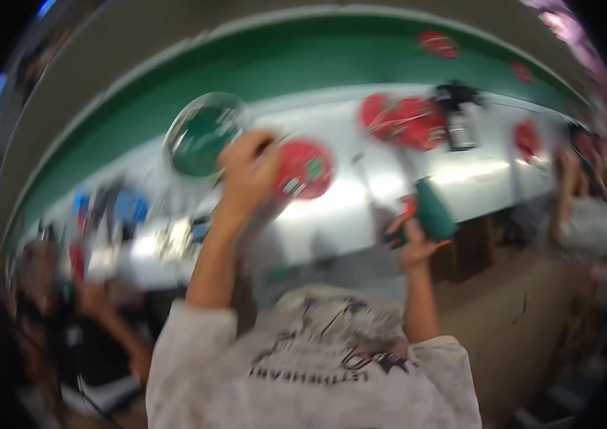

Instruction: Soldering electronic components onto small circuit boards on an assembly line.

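Observation:
My left hand [248, 171] is raised over the bench with its fingers curled in a pinch. Blur hides what it may hold. Beside it, on its left, is a clear round dome-like piece [207, 134] with a bright rim. A red disc [305, 169] with a small green patch and a pale part on it lies just to the right of that hand. Near the bench's front edge, my right hand [419, 247] is closed round a dark green handheld tool [433, 209] with orange-red trim. Motion smears its exact kind.
Several red discs [418, 123] lie farther back on the metal bench [346, 222], beside a black and silver device [461, 121]. A green strip [303, 57] runs along the back. Blue items [130, 206] sit at the left. Other people work at left [96, 336] and right [589, 222].

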Tool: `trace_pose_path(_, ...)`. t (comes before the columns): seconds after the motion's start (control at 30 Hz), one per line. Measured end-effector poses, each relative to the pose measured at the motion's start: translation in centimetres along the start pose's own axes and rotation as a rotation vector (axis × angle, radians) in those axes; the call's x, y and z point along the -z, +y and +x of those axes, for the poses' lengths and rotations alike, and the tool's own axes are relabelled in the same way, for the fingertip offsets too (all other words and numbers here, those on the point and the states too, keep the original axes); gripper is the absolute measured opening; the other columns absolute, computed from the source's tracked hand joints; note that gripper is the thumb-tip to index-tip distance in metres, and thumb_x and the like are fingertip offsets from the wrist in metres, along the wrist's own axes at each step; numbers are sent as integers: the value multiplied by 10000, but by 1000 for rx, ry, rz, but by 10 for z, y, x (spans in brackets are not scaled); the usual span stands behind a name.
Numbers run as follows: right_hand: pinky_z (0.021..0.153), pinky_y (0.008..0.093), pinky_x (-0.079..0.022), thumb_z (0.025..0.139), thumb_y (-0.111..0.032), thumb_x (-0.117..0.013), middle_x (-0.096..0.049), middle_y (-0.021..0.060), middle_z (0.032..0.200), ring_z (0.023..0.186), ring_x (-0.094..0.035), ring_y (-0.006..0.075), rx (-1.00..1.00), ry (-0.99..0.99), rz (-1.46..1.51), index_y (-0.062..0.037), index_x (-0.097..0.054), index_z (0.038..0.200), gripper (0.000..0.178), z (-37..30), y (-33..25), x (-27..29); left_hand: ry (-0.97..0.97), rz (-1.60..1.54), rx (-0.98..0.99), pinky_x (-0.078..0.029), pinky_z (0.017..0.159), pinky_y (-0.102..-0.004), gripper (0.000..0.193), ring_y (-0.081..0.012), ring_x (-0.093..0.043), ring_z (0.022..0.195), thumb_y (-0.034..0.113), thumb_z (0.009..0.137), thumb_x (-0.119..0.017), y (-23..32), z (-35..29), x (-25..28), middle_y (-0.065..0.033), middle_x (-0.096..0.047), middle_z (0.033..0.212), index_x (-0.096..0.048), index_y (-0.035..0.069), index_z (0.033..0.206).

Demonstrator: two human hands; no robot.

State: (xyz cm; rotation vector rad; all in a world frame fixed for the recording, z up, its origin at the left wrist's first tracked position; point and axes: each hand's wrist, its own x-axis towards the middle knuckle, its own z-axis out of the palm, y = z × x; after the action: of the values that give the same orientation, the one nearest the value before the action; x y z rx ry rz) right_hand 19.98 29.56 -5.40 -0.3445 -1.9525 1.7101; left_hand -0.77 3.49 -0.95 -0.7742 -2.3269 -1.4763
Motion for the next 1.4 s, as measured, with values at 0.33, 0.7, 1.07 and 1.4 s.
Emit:
trace_pose_path(0.33,522,262,-468,918,21,-547,-634,155,1127,595,-594,138,21,-262,89,76,-553,1286,372,-6,0,-32,-25,115,-99,-530,616,-386,66,-298,-648,679,37,776,-686,-1,-32,-22,-128,-660,795,-672,17,838)
trace_pose_path(0.7,504,273,-483,921,16,-546,-655,164,1087,579,-591,147,3,-357,51,70,-608,1210,300,-18,1,-33,-38,89,-71,-506,551,-358,78,-248,-629,610,40,748,-713,-25,-45,-39,-89,-632,719,-654,29,797)
trace_pose_path(1.07,494,262,-466,943,-54,-546,-642,149,1021,557,-592,165,-63,-368,37,73,-585,1155,251,-12,-3,-36,-56,115,-100,-506,516,-291,78,-184,-629,583,-15,760,-690,-32,-48,-38,-92,-660,752,-661,-7,832)
trace_pose_path(1.4,464,261,-431,951,-252,-583,-645,194,1053,526,-606,181,8,-169,57,105,-579,1189,430,-12,-8,-40,-3,111,-93,-498,536,-363,63,-258,-612,589,57,736,-709,-35,-49,-43,-85,-626,696,-662,47,778)
